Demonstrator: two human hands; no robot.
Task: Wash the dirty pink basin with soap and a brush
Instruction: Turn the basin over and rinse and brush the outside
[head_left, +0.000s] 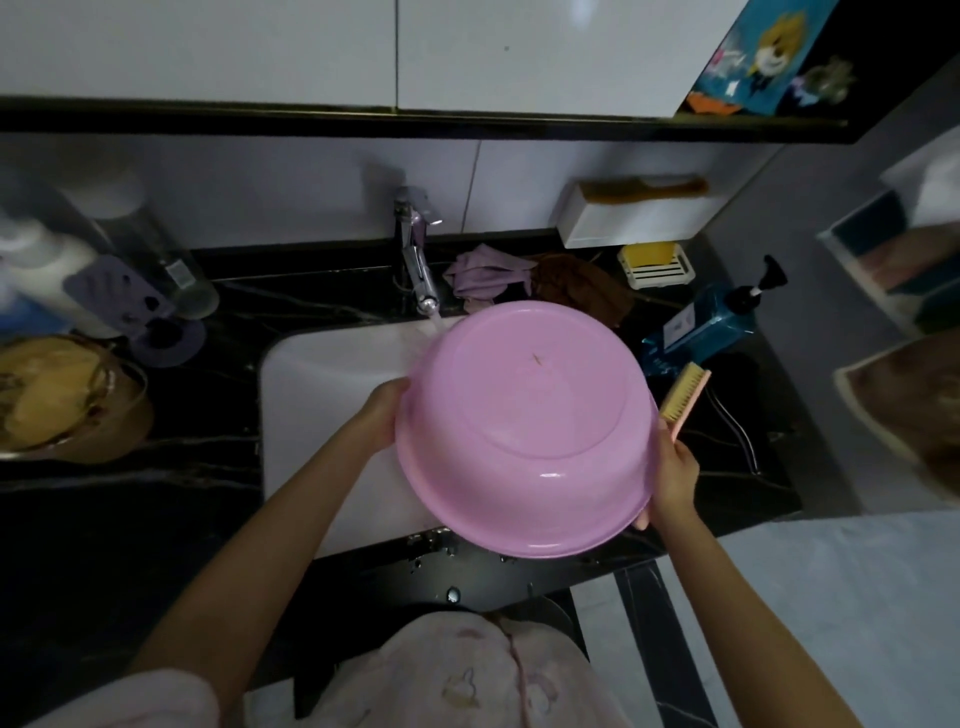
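Note:
The pink basin (524, 431) is held bottom-up, tilted over the white sink (332, 395), its underside facing me with a small brown mark near the middle. My left hand (382, 415) grips its left rim. My right hand (672, 467) holds the right rim together with a pink-handled brush (684, 397) whose pale bristles point up and left. The chrome tap (415, 260) runs, and its stream falls by the basin's upper left edge.
A blue pump soap bottle (711, 325) stands right of the sink. A yellow soap bar in a white dish (655, 265), a lilac cloth (485, 273) and a brown cloth (582, 286) lie behind. Bottles and a holder (130, 291) crowd the left of the black counter.

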